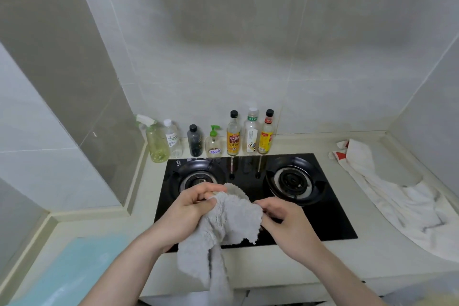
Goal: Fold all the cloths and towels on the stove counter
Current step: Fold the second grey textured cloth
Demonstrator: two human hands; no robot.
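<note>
Grey fluffy cloth [231, 221], held above black gas stove [250, 196]: left hand [191, 208] and right hand [283, 221] pinching its upper edge; white towel [387, 196] crumpled on counter [323, 256], right; seven bottles [233, 134] along wall

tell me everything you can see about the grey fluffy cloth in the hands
The grey fluffy cloth looks like soft, shaggy microfibre with ragged edges. It is unfolded and bunched, held up over the front of the black glass gas stove. The left hand pinches its upper left part, the right hand grips its right edge. Its lower end hangs past the counter front.
</note>
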